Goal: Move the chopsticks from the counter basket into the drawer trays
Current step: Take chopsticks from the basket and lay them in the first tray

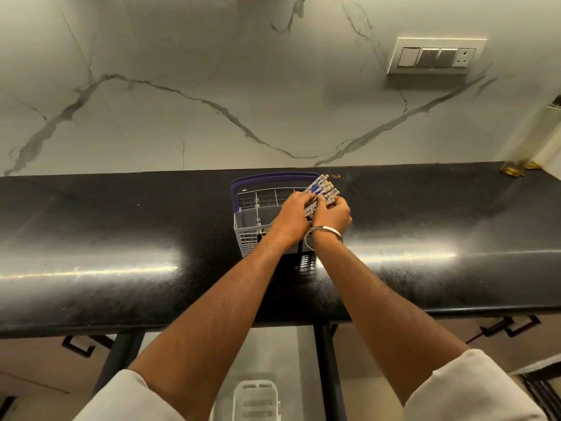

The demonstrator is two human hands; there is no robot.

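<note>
Both hands gather chopsticks over the basket.
The left hand (pixel 293 215) and right hand (pixel 332 215) curl around one patterned chopstick bundle (pixel 323 189) above the grey, purple-handled basket (pixel 243 220).

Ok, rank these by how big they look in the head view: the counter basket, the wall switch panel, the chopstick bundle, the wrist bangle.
1. Switch panel and basket: alike in extent, and the arms hide part of the basket, so unranked.
2. Chopstick bundle.
3. Bangle.
</note>
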